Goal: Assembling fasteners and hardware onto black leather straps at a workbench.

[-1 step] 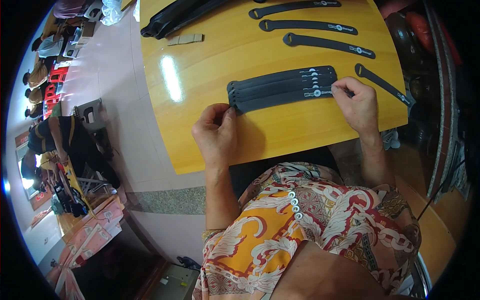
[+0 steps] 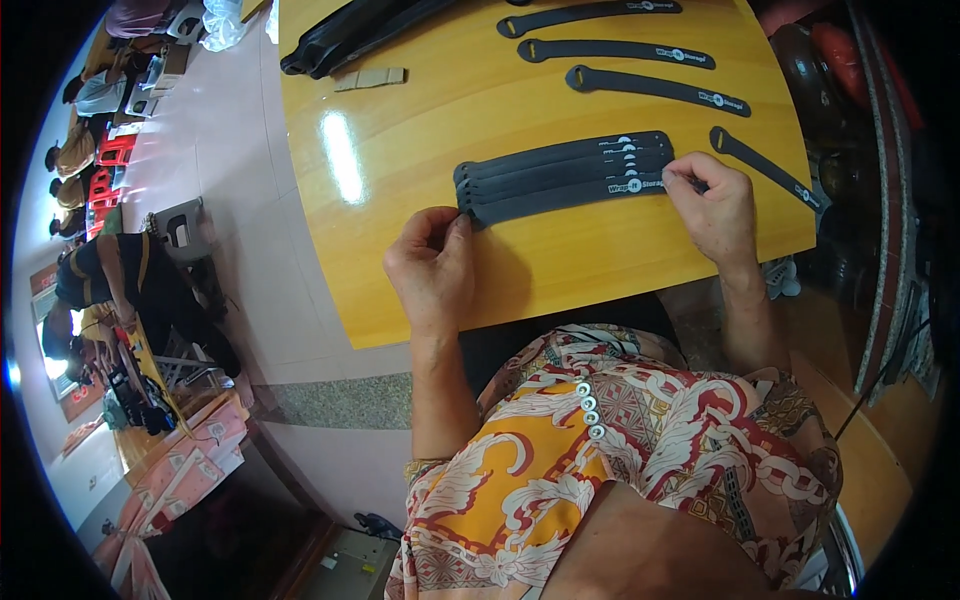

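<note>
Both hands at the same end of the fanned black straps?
No, the left hand is at the left end of the fanned black straps, while the right hand is at their right, printed end.

Fanned straps (image 2: 550,185) are blk w/ wht print, loose straps (image 2: 645,88) ditto, worktop (image 2: 420,140) is yel w/ faint wood grain, small strip (image 2: 372,78) tan, shirt (image 2: 470,480) orange, wht & dk red w/ leaf + chain pattern, bg seats (image 2: 118,150) red, curtain (image 2: 195,465) pink w/ pale patches, floor (image 2: 245,200) pale pinkish w/ speckled grey band (image 2: 335,398).
</note>
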A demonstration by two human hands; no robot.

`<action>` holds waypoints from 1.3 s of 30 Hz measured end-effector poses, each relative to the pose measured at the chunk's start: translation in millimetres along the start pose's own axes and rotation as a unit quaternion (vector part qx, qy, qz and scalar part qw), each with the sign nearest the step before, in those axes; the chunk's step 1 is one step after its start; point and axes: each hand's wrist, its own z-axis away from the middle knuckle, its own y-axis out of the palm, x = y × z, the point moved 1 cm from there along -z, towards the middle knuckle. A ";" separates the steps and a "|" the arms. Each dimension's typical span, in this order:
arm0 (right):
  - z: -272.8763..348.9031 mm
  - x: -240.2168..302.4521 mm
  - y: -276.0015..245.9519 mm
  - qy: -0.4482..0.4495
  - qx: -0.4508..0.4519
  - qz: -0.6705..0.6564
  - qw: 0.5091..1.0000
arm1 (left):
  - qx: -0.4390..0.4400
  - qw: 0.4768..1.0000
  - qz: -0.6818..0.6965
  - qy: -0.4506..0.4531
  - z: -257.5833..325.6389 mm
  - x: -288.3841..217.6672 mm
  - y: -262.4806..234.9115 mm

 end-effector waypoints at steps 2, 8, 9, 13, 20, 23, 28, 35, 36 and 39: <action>0.0 -0.1 -0.6 0.003 -0.002 0.001 1.000 | 0.004 1.000 -0.007 0.013 -0.5 0.1 1.3; 0.3 4.8 1.3 -0.008 -0.013 -0.004 1.000 | -0.012 1.000 -0.009 -0.001 1.1 -5.0 0.1; 0.8 5.0 1.1 -0.004 -0.012 -0.007 1.000 | -0.003 1.000 -0.003 0.001 0.4 -3.4 0.3; 1.6 -0.5 3.1 -0.010 -0.001 0.006 1.000 | -0.013 1.000 0.008 0.009 1.4 -4.3 -0.6; 1.4 4.0 2.9 -0.011 -0.015 0.047 0.999 | -0.013 1.000 -0.012 0.009 2.9 -12.2 2.2; 2.3 4.6 4.6 -0.012 -0.025 0.068 0.997 | -0.020 0.999 -0.028 0.025 3.6 -13.9 3.9; 0.9 7.9 6.5 -0.026 -0.022 0.128 0.991 | -0.032 0.998 -0.034 0.053 2.2 -11.9 6.2; 1.0 10.2 6.3 -0.028 -0.008 0.182 0.983 | -0.011 0.983 -0.172 0.059 -3.3 -17.3 -0.5; 1.2 10.5 5.5 -0.029 -0.009 0.183 0.983 | 0.006 0.979 -0.198 0.041 -4.0 -18.5 -1.6; 0.1 11.3 5.6 -0.031 0.007 0.209 0.977 | 0.024 0.980 -0.197 0.027 -5.2 -15.3 -5.9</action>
